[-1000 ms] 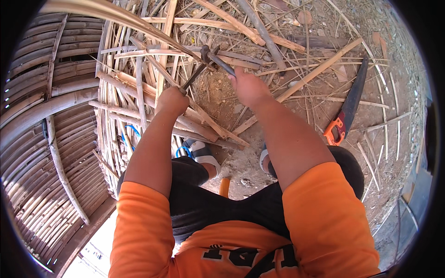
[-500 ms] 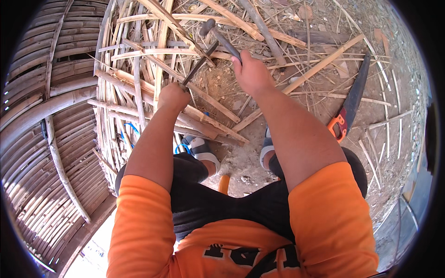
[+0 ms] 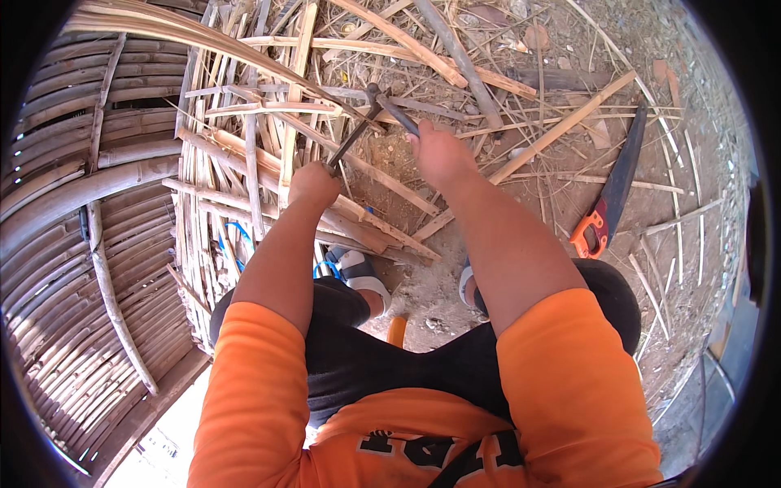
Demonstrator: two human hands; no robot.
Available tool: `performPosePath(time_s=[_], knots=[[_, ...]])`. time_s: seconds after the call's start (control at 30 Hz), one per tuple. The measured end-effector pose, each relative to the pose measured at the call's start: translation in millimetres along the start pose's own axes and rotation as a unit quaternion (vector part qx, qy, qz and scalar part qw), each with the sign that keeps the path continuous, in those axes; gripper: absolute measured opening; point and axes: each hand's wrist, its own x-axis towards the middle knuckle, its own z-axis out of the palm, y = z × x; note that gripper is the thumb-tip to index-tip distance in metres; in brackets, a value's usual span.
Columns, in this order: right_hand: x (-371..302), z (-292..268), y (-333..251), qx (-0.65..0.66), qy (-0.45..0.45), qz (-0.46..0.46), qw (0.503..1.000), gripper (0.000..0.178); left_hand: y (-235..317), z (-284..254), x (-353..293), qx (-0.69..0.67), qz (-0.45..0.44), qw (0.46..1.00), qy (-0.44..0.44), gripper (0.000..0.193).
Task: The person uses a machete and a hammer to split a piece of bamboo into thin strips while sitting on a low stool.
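My left hand (image 3: 315,185) is closed round the handle of a long dark knife, its blade (image 3: 351,145) slanting up and to the right. The far part of that blade crosses the near end of a long split bamboo pole (image 3: 236,50), which runs off to the upper left. In my right hand (image 3: 443,154) is a hammer (image 3: 400,116), fingers wrapped round its grey handle. The dark hammer head overlaps the blade near its tip; whether they touch I cannot tell.
Bamboo strips (image 3: 301,61) lie piled at the left beside a slatted bamboo wall (image 3: 49,195). A handsaw with an orange handle (image 3: 596,230) rests on the dirt at right. Blue cord (image 3: 232,244) shows near my left foot. Several loose sticks (image 3: 561,126) cross the ground.
The hammer head has come down from above the blade to its tip. The bamboo pole's far end has swung left and lower. My left hand has shifted slightly down with the knife.
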Motion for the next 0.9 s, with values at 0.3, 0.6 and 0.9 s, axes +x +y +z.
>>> performPosePath(time_s=[0.3, 0.6, 0.9], knots=[[-0.6, -17.4, -16.3, 0.054, -0.009, 0.013, 0.998, 0.038, -4.5, 5.9, 11.0, -0.008, -0.033, 0.999, 0.011, 0.035], [3.2, -26.7, -23.3, 0.087, 0.045, 0.021, 0.995, 0.039, -2.1, 2.7, 8.7, -0.009, -0.040, 0.999, -0.007, 0.039], [9.7, -3.0, 2.1, 0.039, -0.033, 0.069, 0.996, 0.041, -6.4, -15.5, 2.4, 0.007, -0.034, 0.999, 0.009, 0.040]])
